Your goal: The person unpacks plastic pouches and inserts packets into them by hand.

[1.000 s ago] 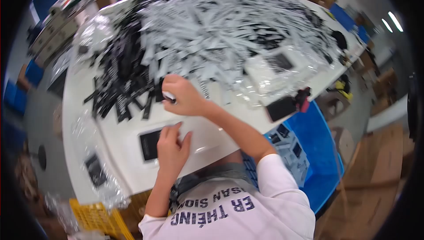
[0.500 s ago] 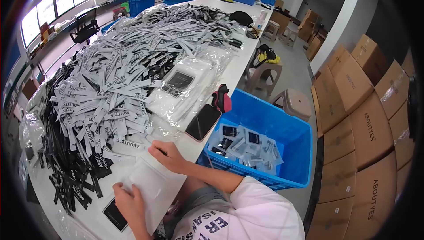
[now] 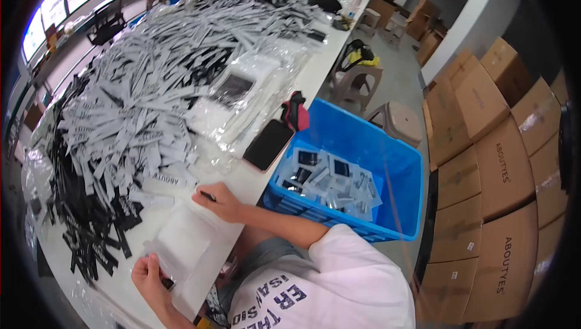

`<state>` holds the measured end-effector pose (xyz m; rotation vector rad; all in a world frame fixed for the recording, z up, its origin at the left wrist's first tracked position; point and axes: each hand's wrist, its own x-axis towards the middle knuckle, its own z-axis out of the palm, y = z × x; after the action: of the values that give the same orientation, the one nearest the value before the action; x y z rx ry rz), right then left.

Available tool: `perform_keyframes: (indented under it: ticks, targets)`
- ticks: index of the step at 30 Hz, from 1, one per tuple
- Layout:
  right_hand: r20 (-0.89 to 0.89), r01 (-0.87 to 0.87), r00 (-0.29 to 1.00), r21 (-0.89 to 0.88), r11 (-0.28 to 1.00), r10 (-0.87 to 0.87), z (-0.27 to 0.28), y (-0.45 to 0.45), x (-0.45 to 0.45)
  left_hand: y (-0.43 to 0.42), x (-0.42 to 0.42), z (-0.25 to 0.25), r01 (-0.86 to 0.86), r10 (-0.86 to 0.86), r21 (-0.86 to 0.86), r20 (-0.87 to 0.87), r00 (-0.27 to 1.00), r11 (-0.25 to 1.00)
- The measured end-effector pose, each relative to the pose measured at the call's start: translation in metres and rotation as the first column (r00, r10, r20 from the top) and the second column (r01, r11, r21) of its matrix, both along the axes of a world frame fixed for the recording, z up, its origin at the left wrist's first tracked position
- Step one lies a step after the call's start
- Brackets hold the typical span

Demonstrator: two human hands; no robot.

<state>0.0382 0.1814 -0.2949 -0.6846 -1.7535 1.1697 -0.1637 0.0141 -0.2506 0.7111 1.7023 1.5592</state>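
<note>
My right hand (image 3: 218, 202) is closed around a small dark item (image 3: 207, 196), close to the table's near edge. At the lower left, my left hand (image 3: 149, 276) pinches the edge of a clear plastic bag (image 3: 183, 238) lying on the white table (image 3: 115, 268). Part of a black card (image 3: 167, 282) shows beside its fingers. Beyond both hands spreads a big pile of white printed strips (image 3: 139, 105), with black strips (image 3: 91, 232) along its left side.
A blue bin (image 3: 396, 171) with bagged items stands right of the table. A phone (image 3: 267, 144), a pink and black object (image 3: 295, 112) and clear packaging with a black card (image 3: 232, 90) lie on the table. Cardboard boxes (image 3: 496, 165) are stacked at the right.
The view has swung towards the right side. My left hand has closed on the bag's edge, and the black card, earlier flat beside it, is now mostly covered. My right hand stays closed.
</note>
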Motion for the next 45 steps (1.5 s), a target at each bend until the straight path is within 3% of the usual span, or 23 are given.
perform_keyframes:
  ticks: [3, 4, 7, 11, 13, 14, 15, 17, 18, 19, 21, 22, 23, 25, 28, 31, 33, 35, 37, 40, 43, 44, 45]
  targets:
    - [0.123, -0.028, 0.992, 0.216, 0.976, 0.002, 0.026, -0.026, -0.009, -0.004, 0.01, 0.007, 0.033, -0.034, -0.007, -0.206, 0.978, 0.999]
    - [0.243, -0.117, 0.967, 0.187, 0.975, 0.07, 0.042, -0.043, -0.012, -0.003, 0.021, 0.016, 0.029, -0.037, -0.038, -0.231, 0.972, 0.999]
    - [0.127, -0.198, 0.976, 0.175, 0.965, 0.177, 0.056, -0.076, -0.034, 0.002, 0.035, 0.015, 0.11, -0.102, 0.081, -0.105, 0.989, 0.991]
    - [0.035, -0.456, 0.884, -0.164, 0.875, 0.467, 0.063, -0.068, -0.033, -0.006, 0.038, 0.029, 0.102, -0.105, 0.068, 0.045, 0.993, 0.992]
    - [0.145, -0.356, 0.922, -0.046, 0.933, 0.359, 0.057, -0.071, -0.038, -0.006, 0.039, 0.02, 0.139, -0.133, 0.116, -0.061, 0.989, 0.983]
    - [0.235, -0.302, 0.927, -0.001, 0.953, 0.293, 0.052, -0.072, -0.04, -0.008, 0.035, 0.013, 0.198, -0.17, 0.083, -0.258, 0.951, 0.977]
    - [0.322, -0.248, 0.921, 0.05, 0.968, 0.219, 0.048, -0.073, -0.042, -0.01, 0.033, 0.01, 0.178, -0.15, 0.07, -0.29, 0.945, 0.982]
    - [0.279, -0.262, 0.933, 0.088, 0.961, 0.228, 0.045, -0.074, -0.046, -0.013, 0.037, 0.009, 0.125, -0.101, 0.05, -0.345, 0.933, 0.991]
    - [0.258, -0.268, 0.938, 0.108, 0.957, 0.233, 0.044, -0.075, -0.048, -0.012, 0.043, 0.011, 0.08, -0.044, 0.028, -0.639, 0.768, 0.996]
    - [0.242, -0.169, 0.963, 0.193, 0.966, 0.121, 0.044, -0.074, -0.049, -0.008, 0.051, 0.014, 0.031, -0.001, 0.018, -0.859, 0.512, 0.999]
    - [0.182, 0.021, 0.979, 0.356, 0.934, -0.091, 0.044, -0.07, -0.046, -0.009, 0.052, 0.013, 0.03, 0.016, 0.033, -0.886, 0.464, 0.999]
    - [0.229, 0.012, 0.968, 0.356, 0.934, -0.1, 0.047, -0.07, -0.045, -0.012, 0.049, 0.011, 0.037, -0.001, 0.017, -0.89, 0.456, 0.999]
    - [0.2, -0.017, 0.978, 0.358, 0.934, -0.059, 0.05, -0.068, -0.043, -0.015, 0.047, 0.009, 0.045, -0.019, 0.001, -0.894, 0.448, 0.999]
    - [0.146, -0.075, 0.989, 0.363, 0.929, 0.022, 0.061, -0.061, -0.038, -0.004, 0.047, 0.038, 0.214, 0.109, 0.19, -0.933, 0.342, 0.958]
    - [0.16, -0.288, 0.948, 0.049, 0.956, 0.277, 0.081, -0.059, -0.024, -0.005, 0.048, 0.044, 0.226, -0.061, -0.007, -0.971, 0.231, 0.974]
    - [-0.023, -0.028, 0.999, 0.365, 0.931, 0.039, 0.076, -0.046, -0.03, -0.005, 0.043, 0.038, 0.259, -0.077, 0.015, -0.937, 0.342, 0.966]
    - [-0.14, 0.035, 0.99, 0.005, 0.999, -0.034, 0.083, -0.048, -0.012, -0.007, 0.041, 0.042, 0.244, -0.103, -0.008, -0.919, 0.38, 0.97]
    - [-0.227, 0.172, 0.965, 0.159, 0.972, -0.133, 0.091, -0.05, -0.006, -0.008, 0.038, 0.043, 0.244, -0.145, -0.045, -0.902, 0.407, 0.969]
    - [-0.175, 0.252, 0.966, 0.455, 0.854, -0.192, 0.099, -0.052, -0.001, -0.007, 0.036, 0.041, 0.26, -0.159, -0.05, -0.894, 0.42, 0.964]
    - [-0.175, 0.168, 0.98, 0.499, 0.85, -0.091, 0.103, -0.06, 0.0, -0.006, 0.036, 0.039, 0.267, -0.155, -0.028, -0.87, 0.468, 0.963]
    - [-0.217, -0.047, 0.972, 0.213, 0.976, 0.094, 0.086, -0.066, -0.004, -0.009, 0.035, 0.04, 0.262, -0.136, 0.002, -0.851, 0.507, 0.965]
    - [-0.158, -0.106, 0.982, 0.014, 0.994, 0.107, 0.091, -0.072, -0.003, -0.01, 0.035, 0.041, 0.261, -0.129, 0.012, -0.847, 0.515, 0.965]
    - [-0.116, -0.18, 0.978, -0.036, 0.983, 0.175, 0.09, -0.069, -0.004, -0.011, 0.036, 0.042, 0.266, -0.131, 0.007, -0.857, 0.498, 0.964]
